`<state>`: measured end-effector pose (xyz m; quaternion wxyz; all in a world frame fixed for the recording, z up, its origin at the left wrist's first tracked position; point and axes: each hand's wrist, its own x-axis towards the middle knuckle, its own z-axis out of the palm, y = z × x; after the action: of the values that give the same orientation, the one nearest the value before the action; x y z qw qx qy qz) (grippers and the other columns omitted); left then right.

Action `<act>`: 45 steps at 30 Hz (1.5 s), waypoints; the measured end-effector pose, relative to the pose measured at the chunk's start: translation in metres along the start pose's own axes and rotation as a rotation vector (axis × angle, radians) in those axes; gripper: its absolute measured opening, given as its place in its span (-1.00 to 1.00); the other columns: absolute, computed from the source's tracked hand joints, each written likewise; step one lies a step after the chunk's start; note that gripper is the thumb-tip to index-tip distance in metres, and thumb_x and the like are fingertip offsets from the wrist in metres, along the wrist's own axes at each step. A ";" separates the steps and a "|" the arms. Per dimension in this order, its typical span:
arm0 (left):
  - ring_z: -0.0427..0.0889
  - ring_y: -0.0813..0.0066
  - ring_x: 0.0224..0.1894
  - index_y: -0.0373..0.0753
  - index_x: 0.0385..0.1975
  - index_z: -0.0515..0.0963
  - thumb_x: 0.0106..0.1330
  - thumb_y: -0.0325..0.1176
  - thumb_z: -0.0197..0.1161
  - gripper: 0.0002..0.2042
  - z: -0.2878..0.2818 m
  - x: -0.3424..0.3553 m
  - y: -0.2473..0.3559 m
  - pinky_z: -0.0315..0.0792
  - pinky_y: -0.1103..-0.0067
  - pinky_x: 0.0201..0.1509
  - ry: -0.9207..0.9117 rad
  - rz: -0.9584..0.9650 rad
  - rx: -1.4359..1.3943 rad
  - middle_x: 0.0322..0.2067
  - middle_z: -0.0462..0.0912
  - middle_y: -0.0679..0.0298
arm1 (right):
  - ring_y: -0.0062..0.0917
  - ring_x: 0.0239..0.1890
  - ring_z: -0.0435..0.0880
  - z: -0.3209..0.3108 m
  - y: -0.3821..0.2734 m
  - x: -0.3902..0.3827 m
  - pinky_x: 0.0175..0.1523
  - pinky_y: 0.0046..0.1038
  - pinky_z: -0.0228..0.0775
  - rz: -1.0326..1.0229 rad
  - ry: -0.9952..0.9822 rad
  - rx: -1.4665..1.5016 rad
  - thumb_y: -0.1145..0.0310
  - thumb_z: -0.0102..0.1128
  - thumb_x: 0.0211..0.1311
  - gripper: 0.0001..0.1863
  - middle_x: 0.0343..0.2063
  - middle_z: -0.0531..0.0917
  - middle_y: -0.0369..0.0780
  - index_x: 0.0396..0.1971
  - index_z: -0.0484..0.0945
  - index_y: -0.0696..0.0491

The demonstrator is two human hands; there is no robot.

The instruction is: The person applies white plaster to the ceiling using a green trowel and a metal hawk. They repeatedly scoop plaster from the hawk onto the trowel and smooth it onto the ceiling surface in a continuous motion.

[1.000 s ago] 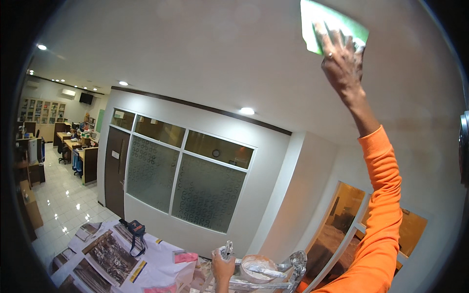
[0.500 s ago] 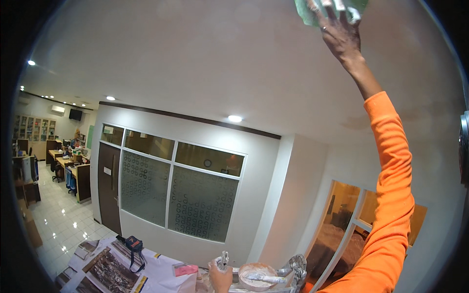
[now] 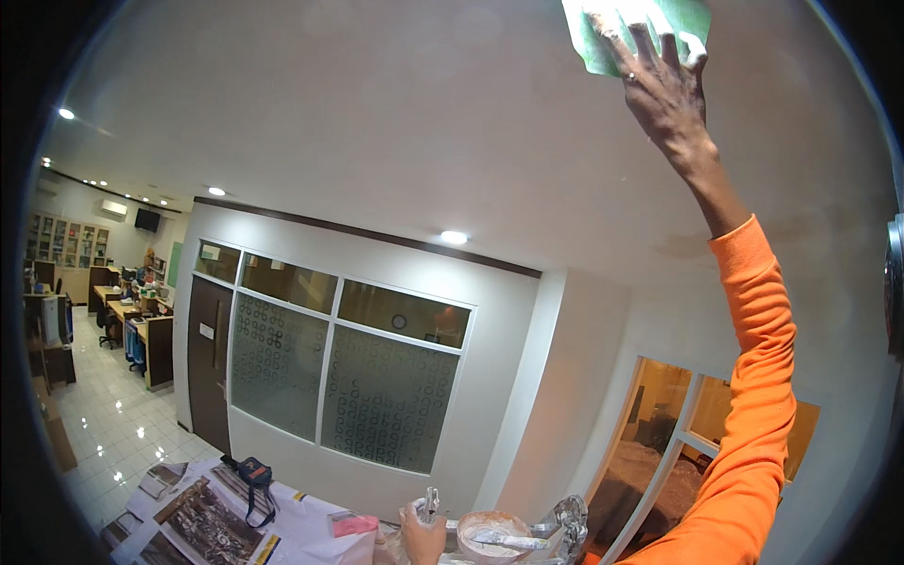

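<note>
My right hand is stretched overhead, fingers spread flat, pressing a green sheet against the white ceiling. Low down, my left hand is closed around a small pale tool whose shape I cannot tell, just beside a white bucket at the platform's edge.

Recessed ceiling lights give the room an even, fairly bright, slightly cool light, with a warmer amber glow behind the window at lower right. The white ceiling shows soft falloff and faint grain. The floor tiles carry glare. Fisheye bending curves the wall lines, a black rim frames everything, and the far office looks perhaps slightly soft.
</note>
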<state>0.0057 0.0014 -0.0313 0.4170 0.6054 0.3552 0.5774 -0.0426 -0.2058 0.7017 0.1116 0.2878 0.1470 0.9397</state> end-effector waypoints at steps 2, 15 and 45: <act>0.51 -0.21 0.15 -0.13 0.14 0.49 0.19 -0.24 0.33 -0.52 0.004 0.000 -0.001 0.40 0.11 0.20 -0.017 0.001 -0.004 0.12 0.51 -0.10 | -0.37 0.26 0.28 0.015 0.014 -0.001 0.18 0.02 0.18 -0.046 0.110 -0.105 0.41 0.13 0.22 -0.29 0.39 0.28 -0.36 0.42 0.37 -0.29; 0.58 -0.15 0.04 -0.13 0.06 0.55 0.18 -0.35 0.28 -0.61 0.015 0.004 -0.010 0.45 0.13 0.10 0.016 0.084 -0.027 -0.02 0.57 -0.05 | -0.40 0.38 0.21 0.024 0.035 -0.001 0.33 0.09 0.08 -0.062 0.064 -0.155 0.42 0.09 0.31 -0.29 0.51 0.19 -0.43 0.46 0.30 -0.38; 0.59 -0.17 0.00 -0.14 0.06 0.53 0.21 -0.30 0.34 -0.60 0.004 0.006 0.001 0.46 0.12 0.04 -0.021 0.127 -0.044 -0.02 0.58 -0.06 | -0.33 0.25 0.27 0.006 -0.045 -0.025 0.19 0.04 0.09 0.025 -0.043 0.063 0.42 0.09 0.19 -0.27 0.19 0.39 -0.36 0.38 0.32 -0.43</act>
<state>0.0100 0.0061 -0.0284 0.3964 0.6233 0.2990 0.6042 -0.0133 -0.1700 0.6782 0.0941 0.3133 0.1706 0.9294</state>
